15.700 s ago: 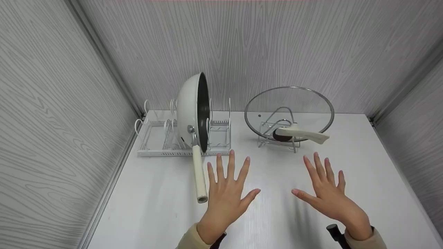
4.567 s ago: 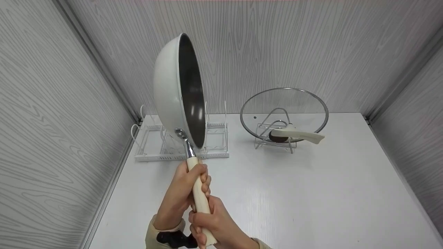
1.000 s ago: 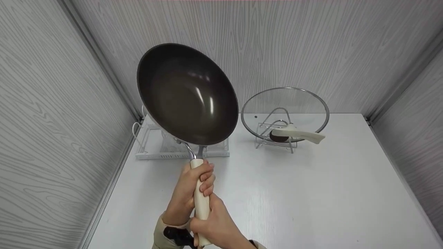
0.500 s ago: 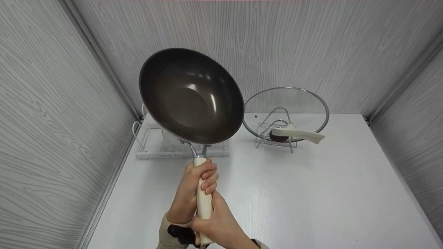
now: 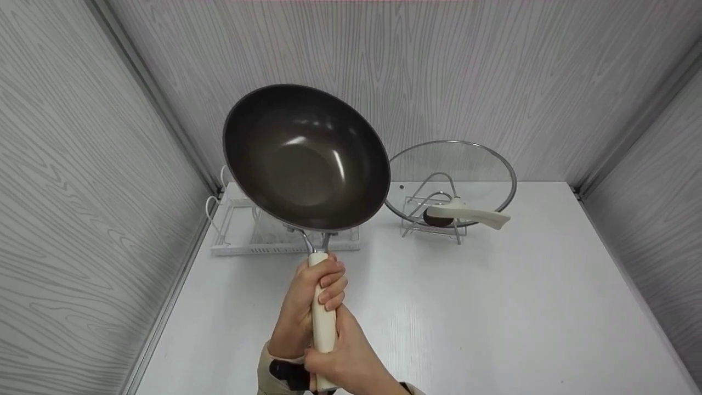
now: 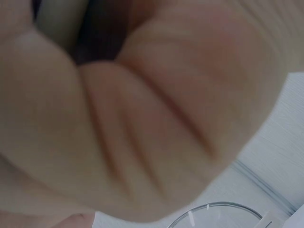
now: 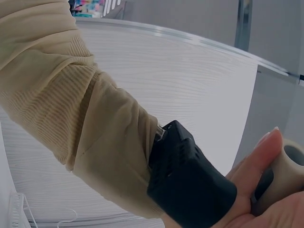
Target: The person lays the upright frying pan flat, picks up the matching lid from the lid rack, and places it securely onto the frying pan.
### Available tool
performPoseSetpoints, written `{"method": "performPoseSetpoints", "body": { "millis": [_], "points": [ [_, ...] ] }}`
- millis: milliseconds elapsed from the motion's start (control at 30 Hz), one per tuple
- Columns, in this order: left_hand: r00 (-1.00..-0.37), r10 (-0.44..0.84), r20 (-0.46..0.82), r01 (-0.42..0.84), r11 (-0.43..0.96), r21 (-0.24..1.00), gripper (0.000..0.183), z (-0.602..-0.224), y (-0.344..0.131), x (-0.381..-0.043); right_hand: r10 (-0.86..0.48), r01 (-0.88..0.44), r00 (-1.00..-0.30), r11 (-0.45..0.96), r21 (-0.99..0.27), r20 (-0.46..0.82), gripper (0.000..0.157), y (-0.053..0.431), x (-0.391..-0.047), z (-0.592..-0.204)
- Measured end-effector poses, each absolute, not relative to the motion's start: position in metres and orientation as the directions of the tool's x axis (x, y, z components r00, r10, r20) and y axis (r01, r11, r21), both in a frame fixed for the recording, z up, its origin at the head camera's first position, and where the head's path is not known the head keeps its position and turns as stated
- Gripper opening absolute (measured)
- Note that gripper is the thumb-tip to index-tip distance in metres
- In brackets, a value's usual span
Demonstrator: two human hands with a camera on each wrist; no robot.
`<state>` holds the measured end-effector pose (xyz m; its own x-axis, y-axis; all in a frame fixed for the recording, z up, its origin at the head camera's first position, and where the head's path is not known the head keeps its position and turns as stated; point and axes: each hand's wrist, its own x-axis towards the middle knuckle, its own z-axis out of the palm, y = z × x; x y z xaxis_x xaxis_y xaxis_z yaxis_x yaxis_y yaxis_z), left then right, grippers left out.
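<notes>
Fingers (image 5: 334,288) curl round the pan handle (image 5: 324,330).

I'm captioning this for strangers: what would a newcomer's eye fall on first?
First, the raised pan, dark inside, left of centre in the head view; the left grip holds its cream handle above the right grip. Next, the glass lid propped on a wire stand, at right.
</notes>
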<state>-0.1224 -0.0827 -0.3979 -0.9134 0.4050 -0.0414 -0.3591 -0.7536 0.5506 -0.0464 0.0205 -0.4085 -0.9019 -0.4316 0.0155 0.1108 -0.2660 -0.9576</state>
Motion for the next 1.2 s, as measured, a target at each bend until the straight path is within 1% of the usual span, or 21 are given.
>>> {"method": "performPoseSetpoints", "body": {
  "millis": [167,433,700,900,1067,1200],
  "points": [
    [-0.904,0.427,-0.019,-0.371,-0.763,0.53,0.019,-0.398,-0.082,-0.124,-0.421,0.099,-0.907,-0.227,-0.969,0.006,0.067,0.022,-0.047,-0.407],
    [-0.898,0.439,0.019,-0.363,-0.766,0.531,0.017,-0.398,-0.081,-0.123,-0.42,0.06,-0.907,-0.189,-0.98,0.025,0.077,0.026,-0.045,-0.405],
    [-0.887,0.459,0.05,-0.377,-0.782,0.497,0.017,-0.397,-0.079,-0.123,-0.411,0.023,-0.911,-0.143,-0.989,0.038,0.077,0.028,-0.045,-0.402],
    [-0.851,0.509,0.133,-0.403,-0.793,0.457,0.023,-0.398,-0.078,-0.124,-0.41,0.013,-0.911,-0.146,-0.989,0.048,0.082,0.032,-0.044,-0.399],
    [-0.821,0.537,0.195,-0.413,-0.794,0.446,0.026,-0.4,-0.076,-0.127,-0.418,0.035,-0.908,-0.154,-0.987,0.032,0.085,0.034,-0.044,-0.397],
    [-0.808,0.546,0.223,-0.412,-0.792,0.45,0.028,-0.401,-0.074,-0.129,-0.434,0.054,-0.901,-0.162,-0.985,0.022,0.09,0.036,-0.044,-0.397]
  ]
}}
